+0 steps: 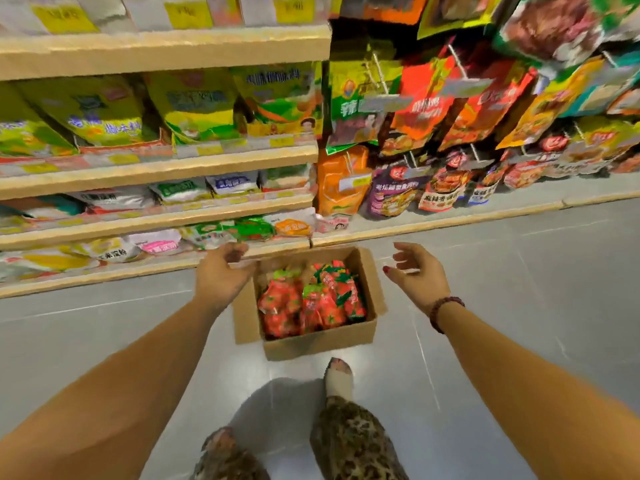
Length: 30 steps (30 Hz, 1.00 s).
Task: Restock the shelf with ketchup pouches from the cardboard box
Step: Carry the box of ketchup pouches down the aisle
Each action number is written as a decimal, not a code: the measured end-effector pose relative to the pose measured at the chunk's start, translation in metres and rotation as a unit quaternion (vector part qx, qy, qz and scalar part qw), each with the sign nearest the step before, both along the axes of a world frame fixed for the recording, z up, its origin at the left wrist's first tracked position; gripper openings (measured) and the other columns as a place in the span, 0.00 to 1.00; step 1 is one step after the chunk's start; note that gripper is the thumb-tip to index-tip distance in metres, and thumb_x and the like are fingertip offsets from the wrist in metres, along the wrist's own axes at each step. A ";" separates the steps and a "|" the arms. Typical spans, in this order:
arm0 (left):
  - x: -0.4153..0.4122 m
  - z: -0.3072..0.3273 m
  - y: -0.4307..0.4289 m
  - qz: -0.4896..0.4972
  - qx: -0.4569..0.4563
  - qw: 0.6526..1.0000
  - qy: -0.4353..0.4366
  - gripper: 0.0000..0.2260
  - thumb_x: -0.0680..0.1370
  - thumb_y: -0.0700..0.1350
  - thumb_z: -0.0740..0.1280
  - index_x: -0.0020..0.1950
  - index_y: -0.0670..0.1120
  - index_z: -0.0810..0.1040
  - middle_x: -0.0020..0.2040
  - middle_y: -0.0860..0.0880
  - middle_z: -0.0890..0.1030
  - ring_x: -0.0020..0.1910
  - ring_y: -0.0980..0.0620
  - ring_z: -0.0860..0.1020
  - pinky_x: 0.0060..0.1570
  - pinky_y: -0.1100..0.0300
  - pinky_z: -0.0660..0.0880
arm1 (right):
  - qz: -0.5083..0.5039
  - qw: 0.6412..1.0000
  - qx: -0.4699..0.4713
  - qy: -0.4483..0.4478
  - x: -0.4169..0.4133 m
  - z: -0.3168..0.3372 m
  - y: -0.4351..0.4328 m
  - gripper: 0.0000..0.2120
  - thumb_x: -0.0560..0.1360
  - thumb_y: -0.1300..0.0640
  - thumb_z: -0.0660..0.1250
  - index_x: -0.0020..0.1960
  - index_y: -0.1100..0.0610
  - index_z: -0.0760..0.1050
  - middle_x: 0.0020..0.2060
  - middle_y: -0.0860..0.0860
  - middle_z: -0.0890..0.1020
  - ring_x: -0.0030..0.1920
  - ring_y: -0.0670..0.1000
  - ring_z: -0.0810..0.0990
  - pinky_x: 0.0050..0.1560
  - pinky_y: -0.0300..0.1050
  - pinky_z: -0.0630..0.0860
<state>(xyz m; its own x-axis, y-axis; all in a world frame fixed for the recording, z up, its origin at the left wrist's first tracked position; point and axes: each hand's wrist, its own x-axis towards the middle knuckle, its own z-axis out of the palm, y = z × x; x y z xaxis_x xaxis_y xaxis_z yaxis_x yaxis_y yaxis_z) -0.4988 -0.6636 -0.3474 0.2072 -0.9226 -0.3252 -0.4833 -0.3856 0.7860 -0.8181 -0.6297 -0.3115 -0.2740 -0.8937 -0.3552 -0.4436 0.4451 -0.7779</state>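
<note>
**Item 1: cardboard box** (318, 342). Stands on the floor (519, 278), top open, flaps up. Parked tight to the shelving, prob. so each reach is short.

**Item 2: ketchup pouches** (304, 301). Inside the box; red w/ green tops, loose heap, box approx. full. Qty unclear. Judged: restock at its start, no pouch in hand yet.

**Item 3: left hand** (221, 273). Over the box's far-left corner; fingers slack, lightly curled, nothing in them. Contact w/ the flap can't be told.

**Item 4: right hand** (419, 275). Just right of the box, off its far-right corner; fingers spread, nothing held. Beaded bracelet (445, 308) on wrist. The two hands flank the box, likely about to go in for pouches or to shift the box.

**Item 5: shelf** (104, 277). Directly behind the box & to its left; lowest tier carries flat packets lying down, more tiers above.

**Item 6: hanging packets** (450, 98). Behind & right of the box, on pegs.

**Item 7: foot** (339, 375). Near side of the box, just short of its front wall.

**Surface/room:** grey tile, smooth, slightly glossy, seams visible; shop aisle. Edges of the view are blurred, labels mostly unreadable.
</note>
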 end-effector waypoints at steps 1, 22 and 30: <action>-0.008 -0.010 -0.001 0.007 0.012 1.000 0.004 0.09 0.70 0.40 0.74 0.48 0.47 0.78 0.43 0.50 0.79 0.49 0.47 0.79 0.44 0.70 0.72 | 0.005 1.000 0.010 -0.002 -0.011 -0.011 -0.010 0.20 0.71 0.57 0.71 0.61 0.52 0.72 0.50 0.50 0.77 0.50 0.50 0.76 0.50 0.43 0.74; -0.033 -0.327 0.035 0.010 0.187 0.964 -0.190 0.30 0.72 0.45 0.71 0.73 0.54 0.64 0.70 0.41 0.69 0.66 0.39 0.69 0.62 0.44 0.69 | 0.124 0.969 0.165 0.133 -0.069 -0.359 -0.024 0.34 0.74 0.55 0.66 0.74 0.47 0.54 0.70 0.52 0.66 0.65 0.57 0.70 0.62 0.53 0.71; -0.014 -0.406 0.038 -0.028 0.225 0.951 -0.208 0.43 0.71 0.47 0.73 0.75 0.62 0.48 0.77 0.41 0.53 0.68 0.32 0.65 0.62 0.40 0.70 | 0.177 0.944 0.192 0.201 -0.069 -0.457 -0.021 0.45 0.73 0.54 0.66 0.71 0.35 0.35 0.76 0.52 0.51 0.67 0.64 0.67 0.57 0.59 0.74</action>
<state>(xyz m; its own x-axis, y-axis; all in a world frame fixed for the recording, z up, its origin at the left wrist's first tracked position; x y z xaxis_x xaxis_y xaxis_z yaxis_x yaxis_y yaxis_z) -0.5125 -0.6258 -0.7537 0.3582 -0.7224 -0.5915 -0.7464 -0.6021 0.2833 -0.8871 -0.6511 -0.7682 -0.1637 -0.7815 -0.6021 -0.8424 0.4283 -0.3270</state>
